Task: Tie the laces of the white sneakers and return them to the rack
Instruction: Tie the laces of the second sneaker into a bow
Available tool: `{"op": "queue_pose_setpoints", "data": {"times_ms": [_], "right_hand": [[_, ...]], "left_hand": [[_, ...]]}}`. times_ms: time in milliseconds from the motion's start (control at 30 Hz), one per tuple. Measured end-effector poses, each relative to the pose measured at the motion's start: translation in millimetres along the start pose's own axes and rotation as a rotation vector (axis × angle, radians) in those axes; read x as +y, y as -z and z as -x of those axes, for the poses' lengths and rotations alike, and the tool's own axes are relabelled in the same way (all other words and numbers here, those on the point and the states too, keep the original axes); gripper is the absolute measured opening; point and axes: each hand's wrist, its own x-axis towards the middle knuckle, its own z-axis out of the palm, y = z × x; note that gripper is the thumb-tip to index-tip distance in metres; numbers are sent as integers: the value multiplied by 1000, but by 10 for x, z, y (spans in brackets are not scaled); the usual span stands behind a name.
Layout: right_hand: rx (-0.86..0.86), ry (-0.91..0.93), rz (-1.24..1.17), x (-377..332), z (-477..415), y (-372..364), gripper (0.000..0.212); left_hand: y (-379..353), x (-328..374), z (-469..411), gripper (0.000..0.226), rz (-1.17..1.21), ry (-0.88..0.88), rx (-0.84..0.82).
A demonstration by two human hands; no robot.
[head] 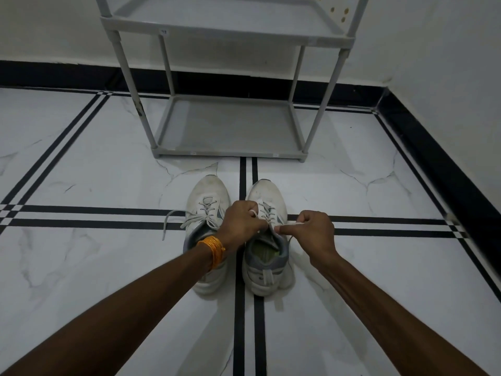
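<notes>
2 white sneakers sit side by side on the floor, toes toward the grey rack (pixel 230 156). The left hand (pixel 240 222) and right hand (pixel 311 230) each pinch a lace end over the right sneaker (pixel 267 240), mid-knot. Next, I'd say: cinch it, then tie the left sneaker (pixel 206 210), whose laces (pixel 173 218) trail loose.

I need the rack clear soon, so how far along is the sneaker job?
Nothing looks finished yet. In hand: the left hand and right hand each pinch lace ends over the right sneaker, pulling them apart. Left to do: the left sneaker is untied, its loose lace trailing on the floor. Both shoes then have to go onto the grey rack, which holds no shoes on the shelves in view.
</notes>
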Motion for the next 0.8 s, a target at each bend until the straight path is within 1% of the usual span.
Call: {"op": "queue_pose_setpoints", "data": {"times_ms": [100,167,233,300,333,367,400,467,533,600,633,667,767,800], "right_hand": [[3,47,38,-3,4,21,50],[-3,106,73,-1,-15,69,48],[-8,170,124,-75,-38,146,50],[-19,248,177,-216,-73,232,51],[-29,277,199,-299,-88,277,49],[-34,297,215,-373,-107,320,46],[-24,313,224,-428,-131,360,44],[35,338,251,-490,-175,426,43],[92,334,277,-479,-211,470,41],[128,316,303,-423,-232,483,33],[139,311,314,-395,-235,481,29],[149,310,319,-370,-233,473,28],[169,316,337,-342,-216,438,27],[174,319,345,-343,-212,429,27]], "left_hand": [[26,8,14,36,-95,-37,40],[87,34,52,37,-281,-158,49],[175,97,103,28,-508,-290,36],[248,188,133,25,-736,-382,57],[272,230,133,27,-801,-411,72],[297,263,124,31,-824,-425,78],[324,287,114,35,-777,-413,73],[384,308,87,39,-581,-311,42],[460,312,61,35,-436,-233,32],[546,337,61,30,-364,-230,21],[580,355,65,28,-384,-250,23],[609,372,67,26,-465,-283,44],[650,459,70,30,-901,-413,189],[670,496,68,32,-975,-423,227]]}}
